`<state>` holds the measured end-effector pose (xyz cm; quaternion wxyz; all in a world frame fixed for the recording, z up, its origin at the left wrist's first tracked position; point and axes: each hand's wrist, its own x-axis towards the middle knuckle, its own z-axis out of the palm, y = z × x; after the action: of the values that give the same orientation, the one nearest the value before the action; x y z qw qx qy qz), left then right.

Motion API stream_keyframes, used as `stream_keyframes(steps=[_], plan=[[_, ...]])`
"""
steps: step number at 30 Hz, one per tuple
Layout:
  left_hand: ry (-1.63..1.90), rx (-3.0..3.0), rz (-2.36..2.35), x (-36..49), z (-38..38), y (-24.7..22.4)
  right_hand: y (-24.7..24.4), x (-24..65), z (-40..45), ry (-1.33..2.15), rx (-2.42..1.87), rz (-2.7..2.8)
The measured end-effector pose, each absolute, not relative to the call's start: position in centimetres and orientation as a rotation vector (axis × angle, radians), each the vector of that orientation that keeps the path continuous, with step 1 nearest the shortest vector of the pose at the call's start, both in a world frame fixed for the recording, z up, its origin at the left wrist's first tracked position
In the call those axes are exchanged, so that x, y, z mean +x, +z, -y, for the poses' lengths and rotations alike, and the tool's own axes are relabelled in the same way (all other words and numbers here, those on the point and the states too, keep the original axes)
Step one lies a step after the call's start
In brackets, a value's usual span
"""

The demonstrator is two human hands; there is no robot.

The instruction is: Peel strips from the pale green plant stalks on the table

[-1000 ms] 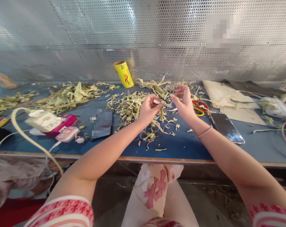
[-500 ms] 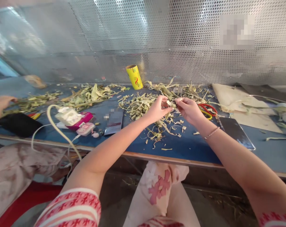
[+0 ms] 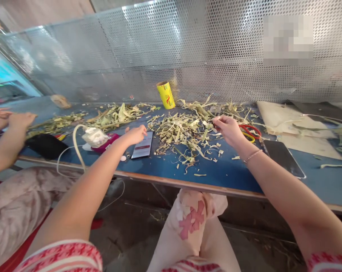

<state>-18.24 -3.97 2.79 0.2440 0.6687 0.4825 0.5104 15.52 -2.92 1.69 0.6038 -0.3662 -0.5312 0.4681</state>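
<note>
My left hand is over the upper left part of a phone with a lit screen, its fingers curled together; what they hold, if anything, is too small to tell. My right hand pinches something dark and thin at the right side of a heap of dry, pale green plant scraps. Small curled shreds lie in front of the heap. Just right of my right hand are red and yellow handles of tools.
A yellow tube stands behind the heap. A dark tablet and brown sheets lie right. Left are a power strip with a cable, a black pouch, more leaves and another person's hands.
My left hand has left my right hand and moved left to the phone, whose screen is now lit. My right hand has stayed near its place. Another person's second hand has come into view.
</note>
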Motion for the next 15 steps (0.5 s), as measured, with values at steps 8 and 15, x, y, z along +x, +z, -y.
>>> stream_keyframes(steps=[8,15], plan=[[1.270,2.065,-1.460,-11.9,2.2,4.5,1.9,15.7,2.7,1.042,-0.807,1.163],[1.191,1.943,-0.925,-0.9,2.5,4.6,2.0,15.4,3.0,1.022,-0.793,1.140]])
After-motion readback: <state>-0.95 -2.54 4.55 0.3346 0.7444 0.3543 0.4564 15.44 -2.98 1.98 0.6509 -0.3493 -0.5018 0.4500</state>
